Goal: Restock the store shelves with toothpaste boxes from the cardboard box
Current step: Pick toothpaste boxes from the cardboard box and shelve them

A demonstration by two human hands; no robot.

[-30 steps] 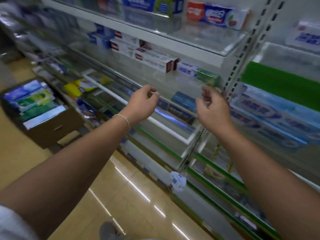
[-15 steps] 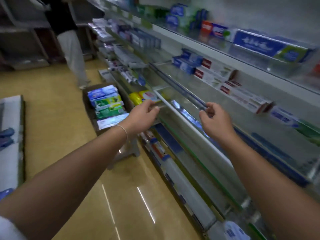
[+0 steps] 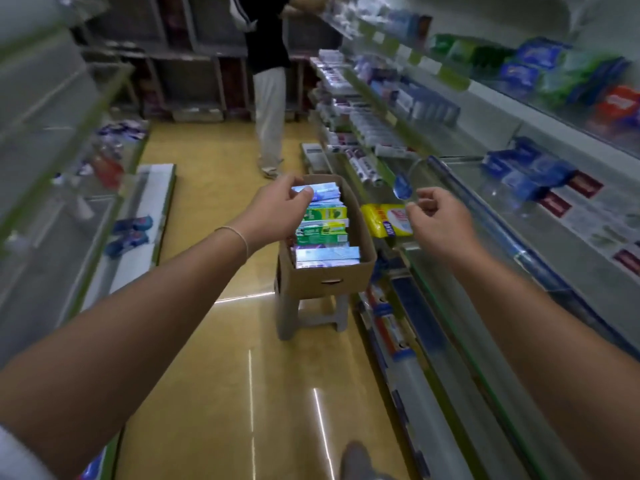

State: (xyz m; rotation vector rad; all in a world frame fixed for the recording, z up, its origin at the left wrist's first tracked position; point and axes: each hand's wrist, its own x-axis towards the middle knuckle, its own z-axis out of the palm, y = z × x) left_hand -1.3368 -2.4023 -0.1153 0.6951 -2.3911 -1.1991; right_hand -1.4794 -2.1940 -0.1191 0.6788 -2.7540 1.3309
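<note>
Head view: we are looking down a shop aisle with both our bare arms stretched forward. Our left hand (image 3: 277,206) is reaching over the cardboard box (image 3: 325,278), its fingers curling around the far end of the topmost blue toothpaste box (image 3: 320,192). Our right hand (image 3: 438,220) is hovering just right of the carton, fingers loosely curled, holding nothing.

The carton is sitting on a small grey stool (image 3: 311,315) in the aisle, close against the right-hand shelves (image 3: 519,216). The toothpaste boxes (image 3: 323,233) inside are lying flat in a stack, blue, green and white, their long axes running left to right across the carton.

A yellow pack (image 3: 379,220) is lying on the shelf edge just beside the carton, near our right hand. More blue and red-and-white boxes are sitting on the glass-fronted shelves to the right, blurred.

The floor (image 3: 214,375) is glossy yellow and reflecting ceiling lights. Another shelf run (image 3: 69,168) is lining the left side, leaving an open strip of floor between the two. Another person (image 3: 268,81) in a dark top and pale trousers is standing farther down the aisle, beyond the carton. The toe of our shoe (image 3: 356,459) is showing at the bottom edge.
</note>
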